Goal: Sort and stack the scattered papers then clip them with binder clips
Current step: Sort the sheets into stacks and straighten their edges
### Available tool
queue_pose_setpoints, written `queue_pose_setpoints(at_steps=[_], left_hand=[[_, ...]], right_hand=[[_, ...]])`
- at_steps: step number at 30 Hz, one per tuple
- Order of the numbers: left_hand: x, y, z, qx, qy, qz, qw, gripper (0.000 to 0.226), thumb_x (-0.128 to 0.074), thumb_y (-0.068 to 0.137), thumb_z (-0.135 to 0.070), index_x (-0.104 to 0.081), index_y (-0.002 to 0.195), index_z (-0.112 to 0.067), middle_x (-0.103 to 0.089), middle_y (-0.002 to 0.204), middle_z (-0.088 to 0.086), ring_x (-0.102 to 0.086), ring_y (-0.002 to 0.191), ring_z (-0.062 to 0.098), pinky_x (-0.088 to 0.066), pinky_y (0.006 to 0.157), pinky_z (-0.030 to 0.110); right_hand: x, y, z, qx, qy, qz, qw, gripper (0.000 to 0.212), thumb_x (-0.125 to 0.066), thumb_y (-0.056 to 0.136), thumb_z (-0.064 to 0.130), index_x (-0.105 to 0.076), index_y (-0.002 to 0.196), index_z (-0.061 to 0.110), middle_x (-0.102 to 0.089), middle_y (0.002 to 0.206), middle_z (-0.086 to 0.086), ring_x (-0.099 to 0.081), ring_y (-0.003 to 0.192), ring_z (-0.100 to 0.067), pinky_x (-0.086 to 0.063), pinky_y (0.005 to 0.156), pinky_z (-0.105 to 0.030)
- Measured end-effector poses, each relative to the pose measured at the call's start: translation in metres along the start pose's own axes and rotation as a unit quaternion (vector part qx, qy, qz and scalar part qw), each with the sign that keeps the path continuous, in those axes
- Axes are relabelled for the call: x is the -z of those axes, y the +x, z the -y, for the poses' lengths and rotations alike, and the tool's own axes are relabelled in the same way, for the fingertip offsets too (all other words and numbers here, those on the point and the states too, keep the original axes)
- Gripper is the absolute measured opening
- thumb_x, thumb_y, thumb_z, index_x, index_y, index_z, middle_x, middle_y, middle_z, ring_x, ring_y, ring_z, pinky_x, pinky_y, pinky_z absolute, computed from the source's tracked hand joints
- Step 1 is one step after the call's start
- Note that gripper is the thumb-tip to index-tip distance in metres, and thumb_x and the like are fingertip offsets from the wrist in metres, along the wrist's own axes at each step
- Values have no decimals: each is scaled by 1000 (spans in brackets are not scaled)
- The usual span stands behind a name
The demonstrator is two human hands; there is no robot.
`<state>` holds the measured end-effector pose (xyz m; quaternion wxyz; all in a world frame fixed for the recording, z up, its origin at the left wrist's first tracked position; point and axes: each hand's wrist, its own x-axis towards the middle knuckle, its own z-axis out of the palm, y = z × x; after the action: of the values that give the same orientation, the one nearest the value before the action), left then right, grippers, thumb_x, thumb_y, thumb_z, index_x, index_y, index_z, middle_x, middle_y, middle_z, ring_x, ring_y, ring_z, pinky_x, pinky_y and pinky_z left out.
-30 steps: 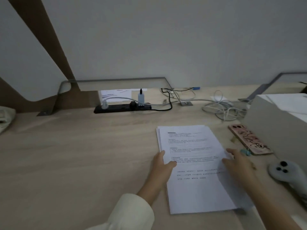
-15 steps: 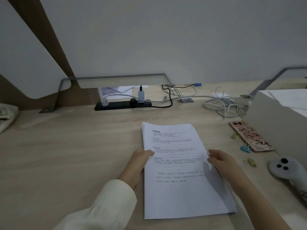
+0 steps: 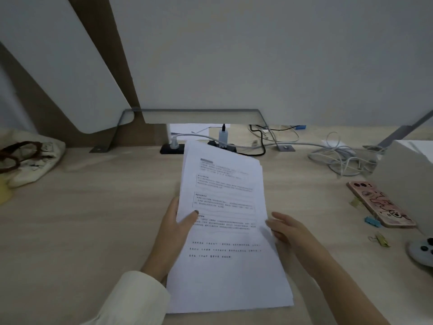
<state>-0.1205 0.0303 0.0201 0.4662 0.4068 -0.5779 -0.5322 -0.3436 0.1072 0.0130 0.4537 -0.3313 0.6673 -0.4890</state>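
On the desk (image 3: 93, 231), just in front of the power strip (image 3: 171, 148), the paper stack (image 3: 225, 231) is tilted up at its far end, long axis running away from the person. The left hand (image 3: 174, 227) pinches its left edge, thumb on top, fingers underneath. The right hand (image 3: 288, 227) rests loosely spread against the right edge. 3 binder clips (image 3: 372, 220) lie right of the stack, beside the phone (image 3: 380, 204), so the right hand is nearer for fetching one, judging by position.
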Motion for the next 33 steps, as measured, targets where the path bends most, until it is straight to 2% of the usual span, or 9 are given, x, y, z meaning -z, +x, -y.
queue_pose_setpoints(at_steps=[3,6,11,14,17,22,25,28,33], left_hand=[[10,-10,-23,-63,-34,-25,997,24,-59,87,-13,-59,104,-30,-71,102,-9,-68,93,9,-56,76,25],[23,-13,-49,-131,-48,-65,988,25,-59,86,-12,-59,99,-33,-71,103,-10,-68,96,13,-56,81,33],[59,-12,-79,-192,-90,-84,974,34,-65,79,-6,-57,107,-22,-73,97,-18,-68,92,3,-53,71,16],[68,-18,-70,-152,-96,-96,979,28,-66,75,-10,-62,99,-22,-74,89,-17,-70,86,6,-54,65,16],[62,-22,-62,-115,-102,-88,984,24,-66,68,-20,-68,92,-24,-76,88,-11,-71,87,14,-57,65,21],[67,-17,-80,-149,-117,-70,979,22,-68,65,-22,-70,86,-26,-75,84,-15,-70,83,5,-53,64,15],[74,-17,-66,-77,-125,-33,989,19,-78,65,-16,-75,80,-27,-76,88,-7,-72,82,12,-56,63,20],[72,-18,-52,-11,-118,-17,993,20,-77,62,-16,-77,75,-32,-76,91,0,-72,83,19,-59,65,28],[79,-12,-58,-42,-125,-21,991,19,-73,63,-15,-77,77,-27,-77,87,-3,-73,80,15,-58,62,25]], right_hand=[[-15,-1,23,20,96,91,991,43,-61,86,25,-52,127,18,-69,116,0,-70,96,-21,-57,74,-30],[-33,-9,56,110,132,137,976,32,-54,88,15,-60,119,20,-72,110,0,-70,97,-22,-59,72,-32],[-49,-24,90,185,100,190,959,24,-61,81,17,-68,103,23,-74,105,1,-71,93,-19,-58,70,-26],[-63,-25,81,172,48,220,959,27,-62,79,13,-74,97,29,-74,106,5,-70,98,-15,-57,77,-25],[-75,-25,78,174,50,208,961,29,-61,79,16,-74,96,36,-73,107,6,-69,101,-15,-56,84,-28],[-74,-25,92,205,85,208,953,30,-59,79,14,-74,99,31,-73,108,1,-70,98,-18,-58,82,-32],[-76,-24,81,180,68,210,959,30,-59,80,12,-75,96,33,-73,108,3,-70,98,-16,-58,79,-28],[-82,-21,70,140,74,198,967,25,-59,85,13,-72,103,25,-72,111,-1,-69,102,-21,-56,86,-35],[-79,-22,81,175,101,206,957,23,-65,79,15,-76,94,29,-75,103,1,-71,93,-18,-58,74,-28]])
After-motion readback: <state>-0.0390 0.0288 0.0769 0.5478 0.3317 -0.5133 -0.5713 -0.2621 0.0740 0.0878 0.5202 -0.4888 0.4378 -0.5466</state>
